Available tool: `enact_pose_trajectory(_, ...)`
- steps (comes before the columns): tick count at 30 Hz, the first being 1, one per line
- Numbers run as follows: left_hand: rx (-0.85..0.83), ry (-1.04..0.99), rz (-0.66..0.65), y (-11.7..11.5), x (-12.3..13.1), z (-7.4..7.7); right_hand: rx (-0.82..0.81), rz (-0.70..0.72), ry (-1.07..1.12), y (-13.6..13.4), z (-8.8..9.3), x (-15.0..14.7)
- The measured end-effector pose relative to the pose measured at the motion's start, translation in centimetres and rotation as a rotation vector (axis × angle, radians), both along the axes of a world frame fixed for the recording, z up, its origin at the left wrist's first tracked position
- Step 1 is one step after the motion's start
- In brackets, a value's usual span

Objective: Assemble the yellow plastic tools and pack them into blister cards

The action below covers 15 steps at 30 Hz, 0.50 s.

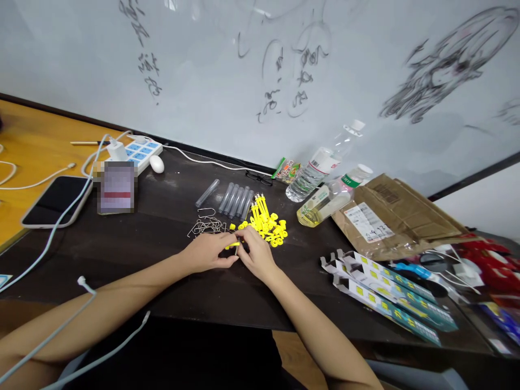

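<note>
Just below the centre of the frame, our left hand (pixel 209 252) and right hand (pixel 258 253) meet over the dark bench (pixel 162 235), fingers curled inward, thumbs drawn close. Both have hold of one small yellow piece (pixel 233 245) at their fingertips; the fingers hide part of it, so we cannot tell its full shape. Right behind our hands, slightly to the right, lies a loose heap of yellow parts (pixel 266 221), some long and thin, some short and round. Left of that heap, close to our left hand, is a tangle of bent metal hooks (pixel 207 224). Farther up, a row of clear tubes (pixel 238 200) lies side by side, with a single tube (pixel 207 193) apart at its left.

Toward the back of the bench we find dark-framed glasses (pixel 260 177), a colourful snack packet (pixel 286 170), a clear bottle (pixel 314 169) and a second bottle (pixel 325 205) holding yellowish liquid. Right of these rests a brown cardboard package (pixel 402 214); below it, at lower right, lie several long printed cartons (pixel 390 300) with open end flaps. On the left side are a phone (pixel 57 201), a pixelated object (pixel 116 187), a white egg-shaped item (pixel 156 164) and a power strip (pixel 142 154). Across the top stretches a whiteboard (pixel 203 70) with black handwriting and, at upper right, a drawing (pixel 450 70).
</note>
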<state>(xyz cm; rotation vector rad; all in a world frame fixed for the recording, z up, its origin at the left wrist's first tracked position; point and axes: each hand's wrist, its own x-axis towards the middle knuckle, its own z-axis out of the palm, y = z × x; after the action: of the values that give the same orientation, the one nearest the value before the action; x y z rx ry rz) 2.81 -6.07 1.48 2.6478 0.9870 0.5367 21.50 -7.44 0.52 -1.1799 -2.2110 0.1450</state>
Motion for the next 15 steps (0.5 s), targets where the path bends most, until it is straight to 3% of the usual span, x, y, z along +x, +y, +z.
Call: enact_pose_trajectory(15, 0.052, 0.218, -0.105, 0.45, 0.13, -0.78, 0.014, -0.136, -0.352, 0.62, -0.28, 0.51)
